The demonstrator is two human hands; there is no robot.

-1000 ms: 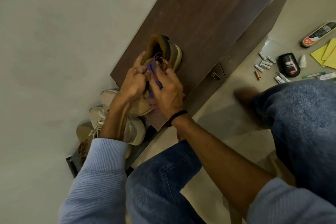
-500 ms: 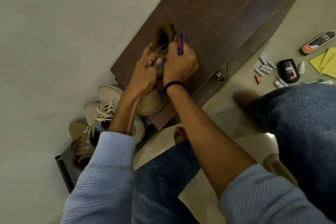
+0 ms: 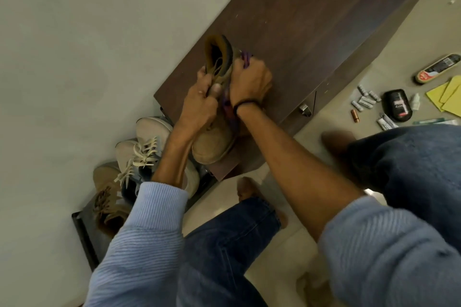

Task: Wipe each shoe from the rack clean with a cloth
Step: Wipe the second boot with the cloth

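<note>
Nearest to us, ribbed pale-blue sleeves and dark denim knees frame the view. Just beyond the left sleeve, a low dark rack point(image 3: 82, 232) holds a tan boot point(image 3: 106, 189) and pale sneakers point(image 3: 152, 132) with loose cream laces; whether those have been wiped we cannot tell.

Further out, our left hand point(image 3: 199, 104) is closed around the laced front of a tan suede boot point(image 3: 214, 142), steadying it with its rounded toe toward us on the dark wood cabinet point(image 3: 311, 20). Our right hand point(image 3: 250, 81) is pressed against the boot's far side, fingers curled shut on a purple cloth point(image 3: 245, 58) that bunches above the knuckles and trails below the wrist. We judge this boot mid-wipe, near the padded collar, with the rack's shoes possibly still to come.

The suede looks soft and matte, the cabinet top smooth and faintly scuffed. Farthest right, on the pale tiled floor, lie batteries point(image 3: 365, 99), a black glossy polish sponge point(image 3: 398, 104) and yellow cloths point(image 3: 446, 95).
</note>
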